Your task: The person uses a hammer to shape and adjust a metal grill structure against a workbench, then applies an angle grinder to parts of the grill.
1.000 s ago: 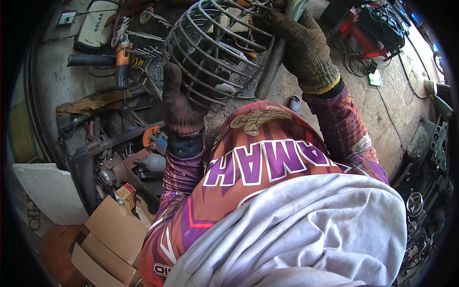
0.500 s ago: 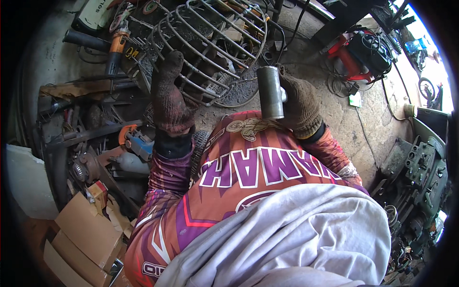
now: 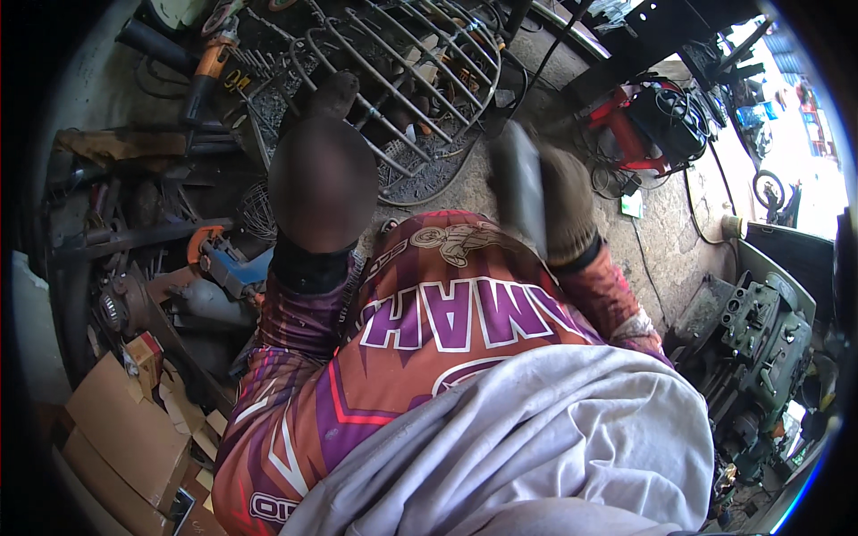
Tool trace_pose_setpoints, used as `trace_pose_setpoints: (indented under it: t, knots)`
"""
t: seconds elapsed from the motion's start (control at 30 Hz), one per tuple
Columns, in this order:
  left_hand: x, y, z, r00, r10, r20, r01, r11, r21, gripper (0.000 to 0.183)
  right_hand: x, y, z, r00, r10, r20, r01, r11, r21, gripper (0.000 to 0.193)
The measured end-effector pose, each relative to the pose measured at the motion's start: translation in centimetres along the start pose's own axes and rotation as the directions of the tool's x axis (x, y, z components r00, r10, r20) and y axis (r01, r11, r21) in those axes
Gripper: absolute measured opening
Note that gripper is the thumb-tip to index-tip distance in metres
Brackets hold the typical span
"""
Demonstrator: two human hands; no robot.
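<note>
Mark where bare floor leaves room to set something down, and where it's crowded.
Bare floor lies between the right hand and the green machine, this side of the red machine. Crowded: the left side, with an orange tool and cardboard box.

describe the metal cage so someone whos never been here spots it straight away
Start at the person's printed shirt and go up-left to the left hand. Beyond it, at the top, is the metal cage. Unlike the orange grinder on its left, it is an open frame of curved bars.
</note>
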State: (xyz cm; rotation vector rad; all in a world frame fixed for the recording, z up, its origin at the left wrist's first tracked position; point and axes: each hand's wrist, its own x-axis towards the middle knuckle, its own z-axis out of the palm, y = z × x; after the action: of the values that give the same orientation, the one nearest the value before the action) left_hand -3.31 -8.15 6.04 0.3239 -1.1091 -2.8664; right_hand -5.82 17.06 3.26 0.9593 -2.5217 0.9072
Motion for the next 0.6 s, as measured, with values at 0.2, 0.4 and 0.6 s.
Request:
trace_pose_setpoints:
  t: [0.2,0.4,0.6]
  knots:
    - [0.4,1.2,0.7,0.966,0.081,-0.244,-0.062,0.994,0.086,0.031,-0.7,0.4,-1.1,0.990,0.003,0.144,-0.019,0.994,0.108,0.052]
    - [-0.2,0.9,0.1,0.965,0.140,-0.221,-0.099,0.977,0.188,0.041,-2.0,0.1,-1.0,0.965,-0.033,0.260,-0.009,0.988,0.157,0.057]
    - [0.0,1.4,0.4,0.952,0.216,-0.216,-0.148,0.944,0.293,0.036,0.2,0.9,0.1,0.989,0.134,0.055,-0.131,0.990,-0.052,0.045]
